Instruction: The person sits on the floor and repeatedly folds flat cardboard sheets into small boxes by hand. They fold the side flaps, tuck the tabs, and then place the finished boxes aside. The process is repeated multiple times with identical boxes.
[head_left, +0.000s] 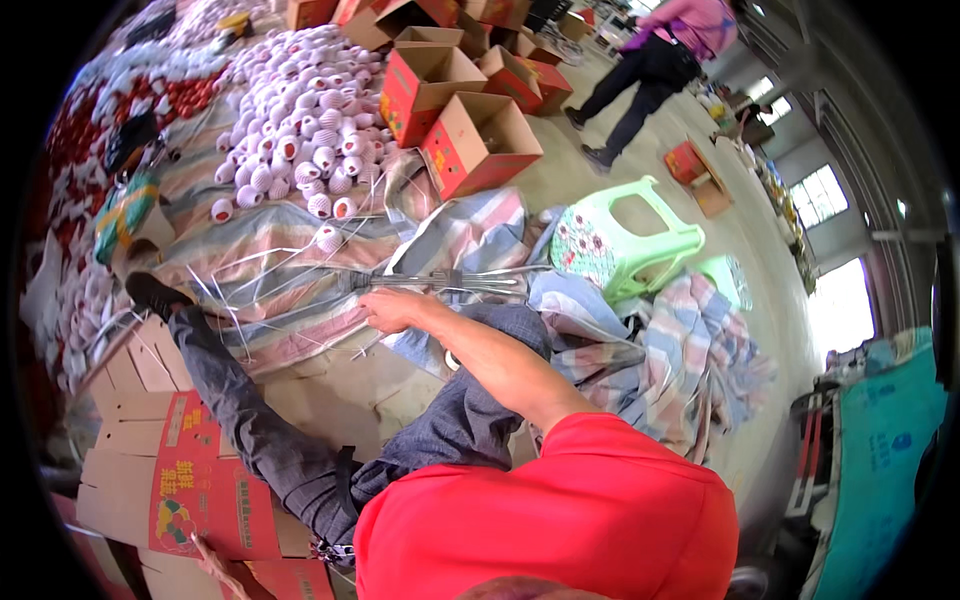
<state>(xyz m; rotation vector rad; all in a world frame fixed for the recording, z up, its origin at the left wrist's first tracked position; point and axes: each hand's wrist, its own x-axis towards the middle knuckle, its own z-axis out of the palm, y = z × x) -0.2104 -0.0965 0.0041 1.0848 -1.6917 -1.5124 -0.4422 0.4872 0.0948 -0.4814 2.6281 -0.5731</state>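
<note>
Head view: right grip [392,308] at the end of a bare forearm, reaching forward and left across the raised knee. Fingers curled down onto a bundle of pale packing straps [440,281]; cannot tell whether closed round a strap or merely pressing on it. Lies just above and touching the fingertips, that bundle, long axis running left to right across the striped sheet [270,255], cinched near its middle, loose ends fanning out leftward. Sits nearer the right grip by far.

Left grip [215,562] low at the frame's lower edge, well apart from the straps, fingers released and spread flat on a stack of flattened red-and-tan cartons [190,480]. Partly cut off by the rim.

Between the two, a leg in dark grey trousers [240,410] stretched out toward the left, shoe at its far end.

Beyond the straps, on the same sheet, a heap of round fruit in white foam netting [300,110], with a few strays rolled close to the fanned strap ends. Right of the heap, open red cartons [480,140] tipped on their sides. Further right, a green plastic stool [625,235] on crumpled striped cloth. At the top edge, another person [660,60] on the concrete floor, walking, well apart.
</note>
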